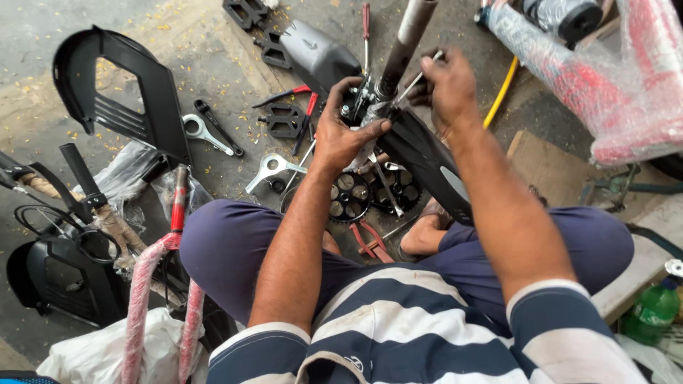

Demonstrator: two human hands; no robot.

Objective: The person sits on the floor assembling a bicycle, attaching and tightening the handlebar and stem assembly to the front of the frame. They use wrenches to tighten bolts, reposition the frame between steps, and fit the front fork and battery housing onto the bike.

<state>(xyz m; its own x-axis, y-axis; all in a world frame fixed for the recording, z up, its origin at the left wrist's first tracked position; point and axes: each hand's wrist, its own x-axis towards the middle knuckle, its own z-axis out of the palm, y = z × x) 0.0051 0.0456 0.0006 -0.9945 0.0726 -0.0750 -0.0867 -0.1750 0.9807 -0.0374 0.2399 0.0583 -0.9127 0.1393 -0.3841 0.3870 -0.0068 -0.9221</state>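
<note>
1. Fingers [370,128] of the left hand [341,139] are closed around the clamp assembly [363,103] at the base of the grey tube [405,43].
2. Right hand [448,89] grips a thin metal tool [420,78] touching the same assembly.
3. Black guard [427,160] sits just below, over the lap.
4. Chainring [348,199], wrenches [206,131] and red-handled pliers [373,245] lie on the floor [213,57].

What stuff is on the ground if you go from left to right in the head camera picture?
Black chain guard → silver wrench → black pedal → chainring → yellow hose → green bottle.
</note>
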